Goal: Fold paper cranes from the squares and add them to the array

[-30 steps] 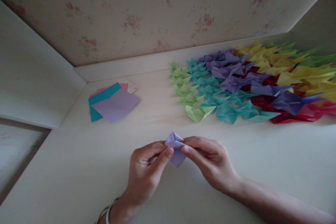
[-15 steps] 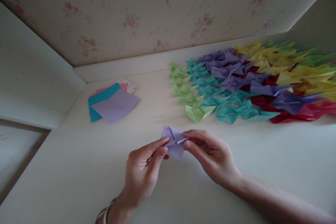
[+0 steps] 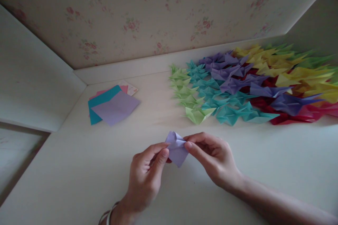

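Note:
A small piece of folded lilac origami paper (image 3: 178, 153) is held above the white table, between my two hands. Its lower part shows a smooth diamond-like face, and a raised fold crosses near its top. My left hand (image 3: 148, 174) pinches the left edge between thumb and index finger. On the opposite edge, my right hand (image 3: 215, 158) grips the right corner with thumb and fingertips. The fingers behind the paper are partly hidden.
Rows of folded paper cranes in green (image 3: 198, 114), teal (image 3: 229, 115), purple (image 3: 233, 83), red and yellow (image 3: 303, 77) cover the back right. Loose paper sheets (image 3: 116, 108) lie at the back left, lilac on top. A floral wall (image 3: 111, 14) and white panel (image 3: 31, 70) border the white table (image 3: 79, 182).
The upper flap of the lilac paper has come down, so its lower face shows more fully. Both hands keep their pinch, with the left shifted slightly.

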{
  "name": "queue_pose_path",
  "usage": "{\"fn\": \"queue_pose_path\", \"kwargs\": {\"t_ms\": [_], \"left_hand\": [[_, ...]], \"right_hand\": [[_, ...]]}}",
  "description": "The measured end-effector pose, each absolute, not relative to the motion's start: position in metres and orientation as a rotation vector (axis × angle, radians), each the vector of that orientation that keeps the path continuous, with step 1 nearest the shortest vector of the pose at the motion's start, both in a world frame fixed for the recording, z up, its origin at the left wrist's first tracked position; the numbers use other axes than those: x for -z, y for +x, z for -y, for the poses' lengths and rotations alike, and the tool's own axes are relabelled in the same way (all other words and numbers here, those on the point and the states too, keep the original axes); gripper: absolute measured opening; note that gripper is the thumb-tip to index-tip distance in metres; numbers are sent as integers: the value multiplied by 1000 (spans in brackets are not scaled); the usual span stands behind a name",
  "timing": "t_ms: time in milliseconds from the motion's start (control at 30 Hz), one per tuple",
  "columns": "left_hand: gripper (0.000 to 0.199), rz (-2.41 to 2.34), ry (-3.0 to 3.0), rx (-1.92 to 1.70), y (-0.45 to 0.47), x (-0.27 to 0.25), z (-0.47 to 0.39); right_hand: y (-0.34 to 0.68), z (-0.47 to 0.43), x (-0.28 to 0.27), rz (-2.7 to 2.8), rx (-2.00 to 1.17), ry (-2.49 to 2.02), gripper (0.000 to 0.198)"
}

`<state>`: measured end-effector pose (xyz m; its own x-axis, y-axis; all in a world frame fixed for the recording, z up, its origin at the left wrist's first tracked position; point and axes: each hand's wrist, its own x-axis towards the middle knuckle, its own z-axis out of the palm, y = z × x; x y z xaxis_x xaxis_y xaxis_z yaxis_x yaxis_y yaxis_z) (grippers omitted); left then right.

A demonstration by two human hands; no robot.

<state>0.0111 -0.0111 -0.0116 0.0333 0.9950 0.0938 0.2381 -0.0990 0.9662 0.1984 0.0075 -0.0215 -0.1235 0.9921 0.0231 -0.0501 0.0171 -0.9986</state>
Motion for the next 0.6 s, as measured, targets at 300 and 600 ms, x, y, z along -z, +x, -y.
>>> {"fn": "queue_pose_path", "kwargs": {"t_ms": [300, 600], "left_hand": [[31, -1412, 1604, -1016, 15, 16, 13], [33, -1498, 1766, -1014, 16, 20, 9]], "right_hand": [[196, -10, 25, 1160, -1265, -1148, 14], [190, -7, 29, 1249, -1243, -1165, 9]]}}
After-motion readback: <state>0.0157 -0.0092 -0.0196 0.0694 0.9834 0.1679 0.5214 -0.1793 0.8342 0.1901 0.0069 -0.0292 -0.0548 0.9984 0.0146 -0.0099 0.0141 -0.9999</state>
